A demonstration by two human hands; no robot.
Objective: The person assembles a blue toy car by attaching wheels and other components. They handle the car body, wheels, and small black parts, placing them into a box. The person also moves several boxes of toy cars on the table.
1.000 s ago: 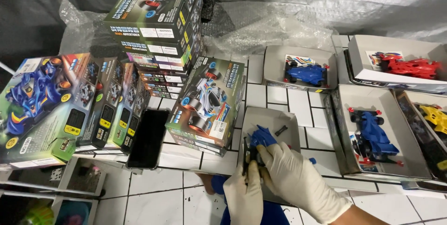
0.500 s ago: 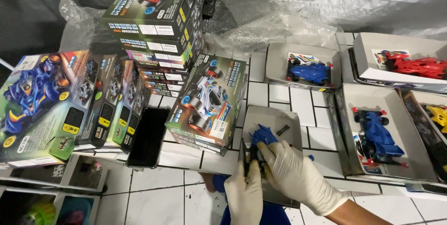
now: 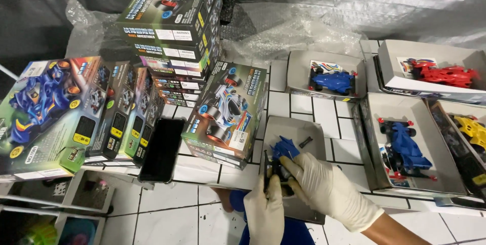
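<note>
Toy car chassis (image 3: 277, 170) in open grey tray (image 3: 314, 133) on tiled surface (image 3: 197, 199), blue body (image 3: 285, 148) not seated. Left hand (image 3: 265, 213), right hand (image 3: 319, 184) both clamped on it. Right: four finished cars boxed (image 3: 405, 146).

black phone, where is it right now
In the head view the flat black phone lies on the white tiled floor, left of centre, between the row of standing green toy-car boxes and the tilted green box.
</note>
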